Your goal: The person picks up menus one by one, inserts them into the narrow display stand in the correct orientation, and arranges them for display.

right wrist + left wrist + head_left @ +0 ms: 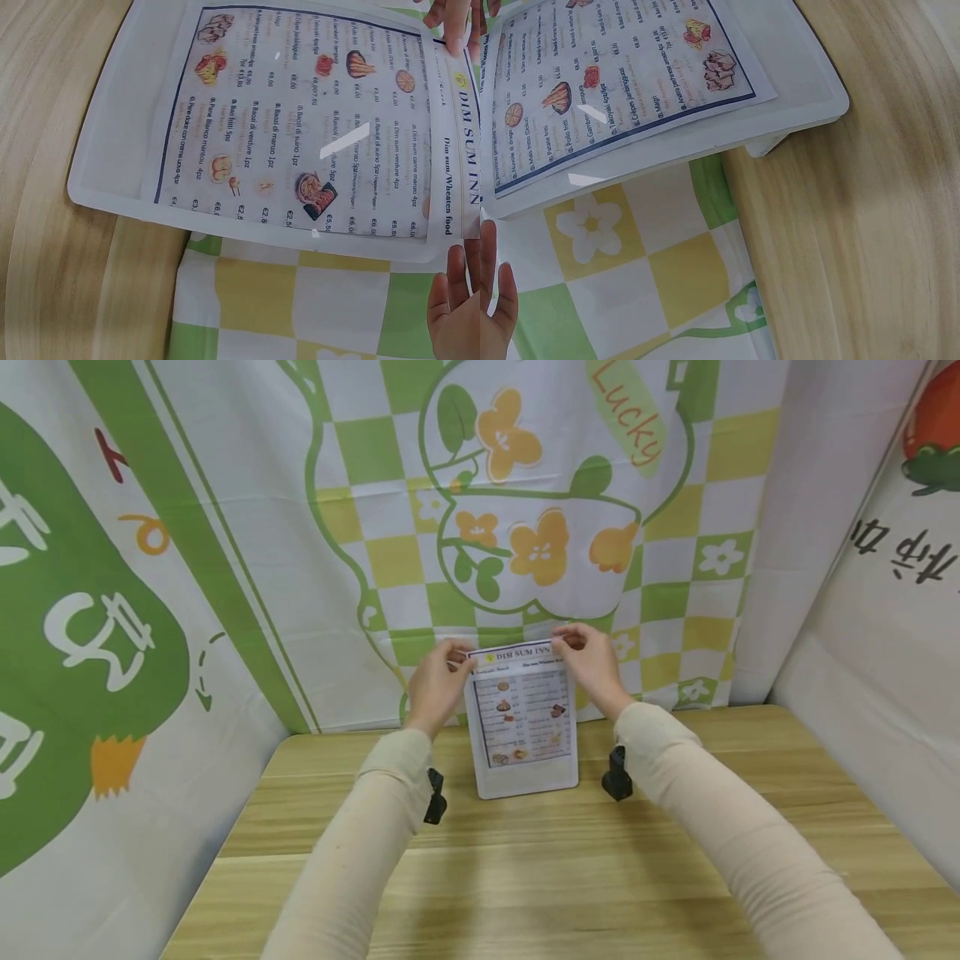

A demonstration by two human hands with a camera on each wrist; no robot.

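Note:
A printed menu sheet headed DIM SUM INN lies against a white display stand that leans back on the table near the wall. The sheet's heading strip sticks out above the stand's top edge. At the top left corner, my left hand pinches the sheet between thumb and fingers. My right hand does the same at the top right corner. Glare crosses the menu in the right wrist view, and a short white foot shows behind the stand in the left wrist view.
The stand rests on a wood-grain table. A printed cloth with green and yellow checks hangs right behind it, with further cloth walls at left and right. Black wrist devices hang under both sleeves.

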